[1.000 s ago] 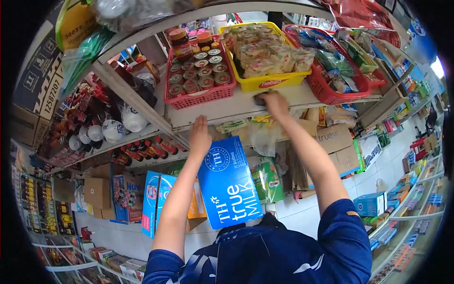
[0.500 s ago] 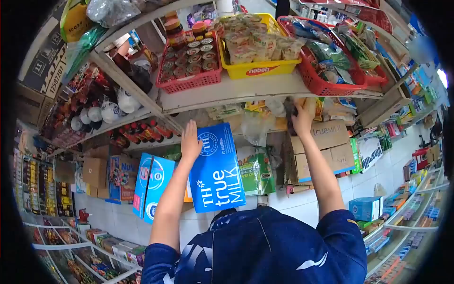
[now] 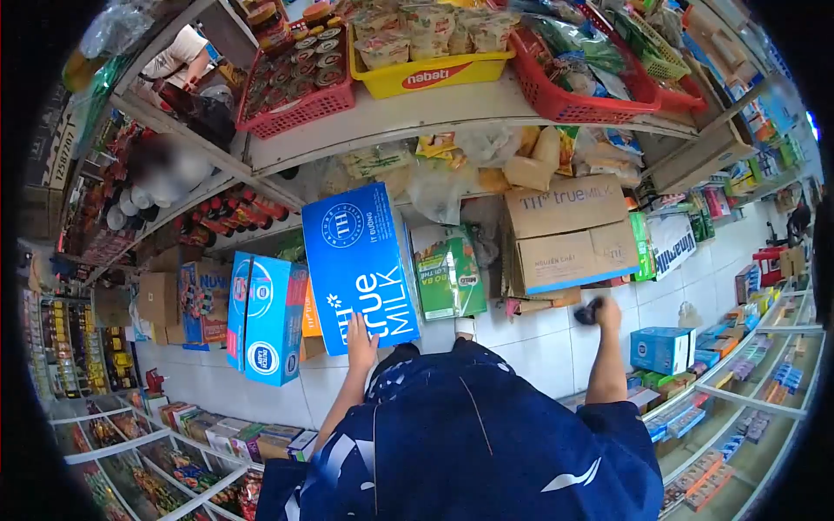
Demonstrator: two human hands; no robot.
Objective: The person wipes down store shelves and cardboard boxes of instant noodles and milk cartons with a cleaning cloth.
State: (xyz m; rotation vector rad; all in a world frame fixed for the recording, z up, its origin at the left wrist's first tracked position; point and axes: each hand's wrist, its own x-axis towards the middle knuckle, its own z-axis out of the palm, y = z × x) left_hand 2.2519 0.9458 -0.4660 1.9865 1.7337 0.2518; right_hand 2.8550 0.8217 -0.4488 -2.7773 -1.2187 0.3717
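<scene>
My left hand [image 3: 360,343] lies with its fingers spread on the lower part of the blue TH true MILK box [image 3: 356,260]. To the right, over the tiled floor, my right hand [image 3: 608,314] is closed round a small dark object [image 3: 589,311] that I cannot make out. The brown TH true MILK carton [image 3: 569,234] stands above and to the left of that hand, apart from it. Left of the blue box is a light blue Dutch Lady box [image 3: 268,317]. A green box [image 3: 449,271] stands on its right side.
Above, a shelf [image 3: 469,108] holds a red basket of jars [image 3: 295,82], a yellow nabati basket [image 3: 430,76] and a red basket of packets [image 3: 582,87]. A person's arm [image 3: 198,65] shows at the upper left. Glass-fronted shelving [image 3: 747,401] runs along the lower right.
My right hand has come down from the packets under the shelf, bringing the dark object out over the floor. My left hand has moved from the blue box's top edge to its lower part.
</scene>
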